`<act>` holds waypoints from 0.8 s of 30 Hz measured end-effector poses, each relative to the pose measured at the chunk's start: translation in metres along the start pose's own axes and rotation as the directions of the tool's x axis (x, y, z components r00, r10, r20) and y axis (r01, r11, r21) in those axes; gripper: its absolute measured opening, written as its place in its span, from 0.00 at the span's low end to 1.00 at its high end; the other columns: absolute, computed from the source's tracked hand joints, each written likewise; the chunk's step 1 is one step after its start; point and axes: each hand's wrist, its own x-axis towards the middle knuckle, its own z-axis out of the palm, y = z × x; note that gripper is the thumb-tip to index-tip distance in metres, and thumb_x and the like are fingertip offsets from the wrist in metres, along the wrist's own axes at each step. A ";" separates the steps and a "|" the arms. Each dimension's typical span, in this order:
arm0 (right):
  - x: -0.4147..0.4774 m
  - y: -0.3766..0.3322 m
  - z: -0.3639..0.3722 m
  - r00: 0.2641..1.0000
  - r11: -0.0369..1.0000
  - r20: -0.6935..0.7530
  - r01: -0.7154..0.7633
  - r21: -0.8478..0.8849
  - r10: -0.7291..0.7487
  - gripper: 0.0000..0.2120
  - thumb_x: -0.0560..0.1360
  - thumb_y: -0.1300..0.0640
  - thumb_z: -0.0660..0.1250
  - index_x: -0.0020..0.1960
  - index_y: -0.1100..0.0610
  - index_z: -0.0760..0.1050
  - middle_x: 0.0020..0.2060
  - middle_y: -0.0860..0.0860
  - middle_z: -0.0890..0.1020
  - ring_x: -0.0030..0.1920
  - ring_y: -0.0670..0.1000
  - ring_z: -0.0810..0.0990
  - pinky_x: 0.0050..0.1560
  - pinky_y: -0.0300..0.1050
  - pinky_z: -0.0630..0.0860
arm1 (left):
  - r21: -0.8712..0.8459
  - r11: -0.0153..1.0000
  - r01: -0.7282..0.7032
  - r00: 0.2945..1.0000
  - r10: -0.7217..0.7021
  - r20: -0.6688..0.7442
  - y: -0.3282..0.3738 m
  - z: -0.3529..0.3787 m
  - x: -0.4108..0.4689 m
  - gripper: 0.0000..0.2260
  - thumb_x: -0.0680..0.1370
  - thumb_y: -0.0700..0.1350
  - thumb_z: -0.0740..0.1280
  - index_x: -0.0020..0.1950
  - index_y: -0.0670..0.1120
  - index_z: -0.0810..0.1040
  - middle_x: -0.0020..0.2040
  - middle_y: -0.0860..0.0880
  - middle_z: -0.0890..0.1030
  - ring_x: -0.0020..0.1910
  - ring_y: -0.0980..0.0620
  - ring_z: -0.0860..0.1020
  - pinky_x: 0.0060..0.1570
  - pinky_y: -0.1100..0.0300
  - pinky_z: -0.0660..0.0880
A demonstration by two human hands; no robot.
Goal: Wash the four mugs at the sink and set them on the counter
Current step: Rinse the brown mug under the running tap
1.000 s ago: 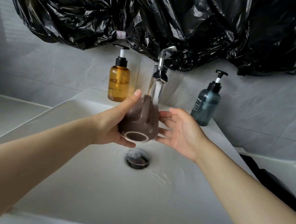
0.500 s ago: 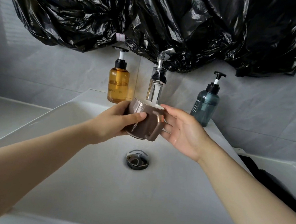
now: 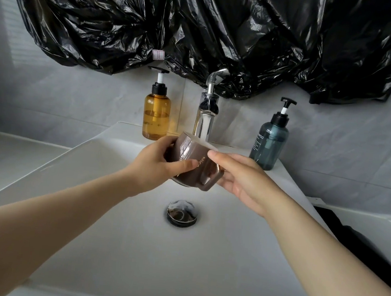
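Note:
A brown mug (image 3: 193, 169) is held upright over the white sink (image 3: 130, 249), its mouth under the running chrome tap (image 3: 207, 115). Water streams into it. My left hand (image 3: 156, 163) grips the mug's left side, thumb across the front. My right hand (image 3: 239, 179) holds the right side by the squared handle, thumb on the rim. No other mugs show in the head view.
An amber pump bottle (image 3: 156, 114) stands left of the tap, a teal pump bottle (image 3: 269, 143) to its right. The drain plug (image 3: 182, 212) lies below the mug. Grey counter (image 3: 8, 154) runs left of the sink; black plastic sheeting (image 3: 202, 28) hangs above.
The mug was upside down in my left hand a second ago. It has been turned upright under the stream, and my right hand has closed on its handle side.

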 end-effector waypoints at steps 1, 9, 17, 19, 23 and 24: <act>0.000 0.000 0.000 1.000 1.000 -0.022 -0.008 -0.014 0.008 0.11 0.77 0.55 0.69 0.53 0.62 0.81 0.46 0.54 0.86 0.48 0.51 0.85 0.55 0.42 0.79 | 0.001 1.000 -0.003 1.000 0.003 -0.029 0.001 0.002 0.000 0.32 0.66 0.56 0.79 0.66 0.50 0.75 0.56 0.52 0.82 0.55 0.52 0.80 0.55 0.54 0.79; -0.004 -0.007 -0.016 0.990 0.992 -0.110 -0.101 -0.072 0.093 0.14 0.82 0.54 0.61 0.37 0.54 0.70 0.31 0.48 0.76 0.36 0.48 0.76 0.37 0.40 0.65 | 0.165 0.986 0.026 0.999 -0.031 0.025 0.022 -0.017 0.005 0.33 0.72 0.62 0.69 0.73 0.48 0.70 0.70 0.51 0.75 0.66 0.51 0.76 0.66 0.48 0.73; -0.009 -0.008 -0.039 0.987 0.944 -0.148 0.017 -0.329 -0.070 0.18 0.81 0.53 0.61 0.33 0.54 0.67 0.29 0.50 0.72 0.33 0.48 0.71 0.33 0.34 0.67 | 0.585 0.769 -0.257 0.955 0.296 0.030 0.107 -0.007 0.063 0.32 0.83 0.52 0.61 0.82 0.48 0.51 0.81 0.50 0.56 0.78 0.51 0.58 0.70 0.65 0.52; -0.010 -0.010 -0.040 0.984 0.933 -0.160 0.022 -0.359 -0.084 0.18 0.81 0.54 0.61 0.33 0.55 0.66 0.30 0.51 0.70 0.30 0.46 0.69 0.27 0.29 0.65 | 0.629 0.730 -0.269 0.953 0.296 0.063 0.118 0.003 0.072 0.33 0.83 0.52 0.60 0.82 0.48 0.45 0.82 0.49 0.51 0.79 0.52 0.54 0.66 0.69 0.49; -0.011 -0.011 -0.042 0.982 0.920 -0.163 0.020 -0.391 -0.091 0.18 0.81 0.54 0.62 0.33 0.54 0.66 0.29 0.50 0.69 0.29 0.46 0.68 0.26 0.29 0.63 | 0.712 0.649 -0.268 0.948 0.309 0.075 0.124 0.006 0.080 0.29 0.83 0.50 0.60 0.81 0.46 0.53 0.80 0.46 0.58 0.77 0.48 0.61 0.71 0.60 0.58; -0.012 -0.012 -0.042 0.981 0.921 -0.169 0.021 -0.389 -0.094 0.18 0.81 0.54 0.63 0.33 0.55 0.66 0.29 0.50 0.68 0.29 0.46 0.67 0.26 0.30 0.63 | 0.727 0.629 -0.274 0.942 0.328 0.071 0.124 0.004 0.079 0.27 0.83 0.50 0.60 0.81 0.45 0.57 0.79 0.45 0.62 0.76 0.47 0.63 0.70 0.58 0.60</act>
